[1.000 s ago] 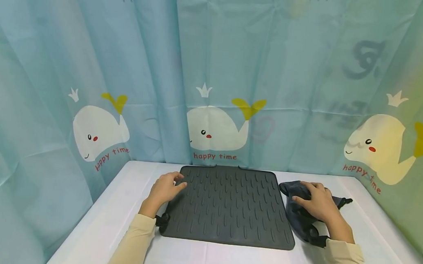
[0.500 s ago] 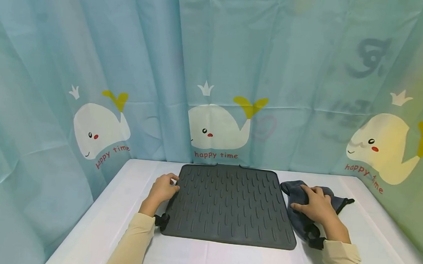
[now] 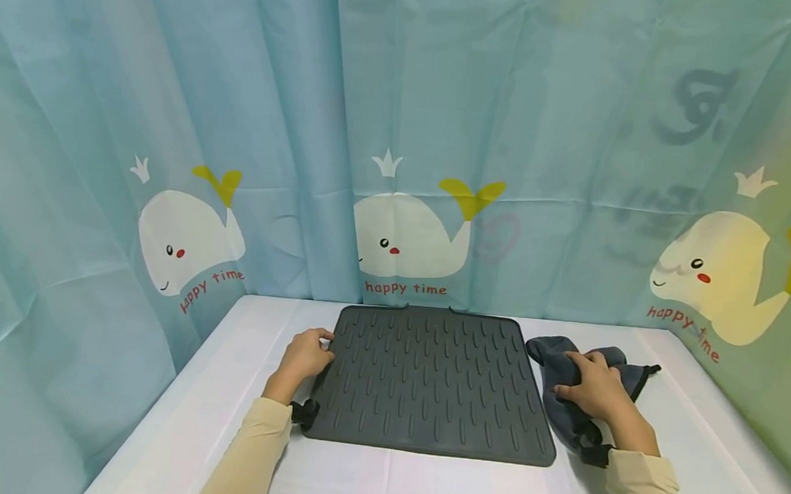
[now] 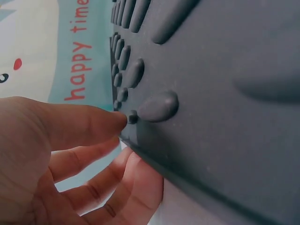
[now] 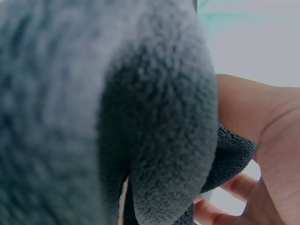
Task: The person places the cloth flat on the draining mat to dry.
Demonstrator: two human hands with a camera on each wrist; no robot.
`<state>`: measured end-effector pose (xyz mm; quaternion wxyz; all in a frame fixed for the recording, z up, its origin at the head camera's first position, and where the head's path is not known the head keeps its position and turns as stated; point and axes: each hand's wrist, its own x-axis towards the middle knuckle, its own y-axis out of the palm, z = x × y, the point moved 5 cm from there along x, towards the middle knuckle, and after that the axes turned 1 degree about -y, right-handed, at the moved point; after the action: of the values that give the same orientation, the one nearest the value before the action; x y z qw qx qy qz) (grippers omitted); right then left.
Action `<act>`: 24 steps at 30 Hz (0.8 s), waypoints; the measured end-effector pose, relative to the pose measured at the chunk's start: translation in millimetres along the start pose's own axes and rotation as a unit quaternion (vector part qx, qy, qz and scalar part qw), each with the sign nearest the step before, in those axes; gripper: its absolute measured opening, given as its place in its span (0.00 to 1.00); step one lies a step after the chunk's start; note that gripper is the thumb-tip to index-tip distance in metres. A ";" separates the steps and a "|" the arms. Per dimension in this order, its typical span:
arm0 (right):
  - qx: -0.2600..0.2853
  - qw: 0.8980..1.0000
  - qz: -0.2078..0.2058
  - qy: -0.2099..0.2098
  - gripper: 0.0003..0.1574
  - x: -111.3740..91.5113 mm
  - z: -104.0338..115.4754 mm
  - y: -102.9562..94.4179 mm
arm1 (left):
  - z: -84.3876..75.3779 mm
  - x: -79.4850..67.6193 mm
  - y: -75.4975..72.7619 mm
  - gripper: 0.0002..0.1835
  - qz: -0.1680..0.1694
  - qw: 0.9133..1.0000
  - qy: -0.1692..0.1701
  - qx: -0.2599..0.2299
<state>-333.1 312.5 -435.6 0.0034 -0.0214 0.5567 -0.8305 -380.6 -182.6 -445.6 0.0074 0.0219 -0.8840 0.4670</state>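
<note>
A dark grey mat point(image 3: 434, 387) with raised ridges lies flat on the table. My left hand point(image 3: 303, 359) is at its left edge. In the left wrist view the thumb point(image 4: 89, 123) rests on the mat's top face point(image 4: 234, 140), with the other fingers below the rim, so the edge is pinched between them. Right of the mat lies a crumpled dark blue-grey fleecy cloth point(image 3: 562, 360). My right hand point(image 3: 598, 387) grips it from above, thumb to the left. Folds of the cloth point(image 5: 173, 117) fill much of the right wrist view and hide some fingertips.
A white cloth covers the table point(image 3: 351, 485). Behind and at both sides hangs a blue-green curtain point(image 3: 418, 126) printed with white whales. Dark straps with camera mounts point(image 3: 304, 413) sit at both wrists, the left one close to the mat's edge.
My left hand has moved slightly left from over the mat and now pinches its edge. My right fingers have closed further into the cloth, bunching it a little. The mat stays in place.
</note>
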 end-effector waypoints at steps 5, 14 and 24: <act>0.000 1.000 -0.005 0.005 0.43 0.9 -2.7 0.9 | 0.9 0.4 -0.7 0.23 -0.002 1.000 0.008 0.005; 0.011 1.000 -0.022 0.000 0.32 1.9 -6.3 1.7 | 2.0 0.6 -0.4 0.25 0.004 1.000 0.012 0.004; 0.012 0.998 -0.051 -0.022 0.27 0.8 -6.5 -1.0 | 2.6 0.1 1.8 0.26 0.014 1.000 0.011 0.004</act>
<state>-334.1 318.9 -437.2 -0.0266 -0.0676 0.5445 -0.8356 -380.7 -183.8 -448.5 0.0100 0.0044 -0.8820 0.4712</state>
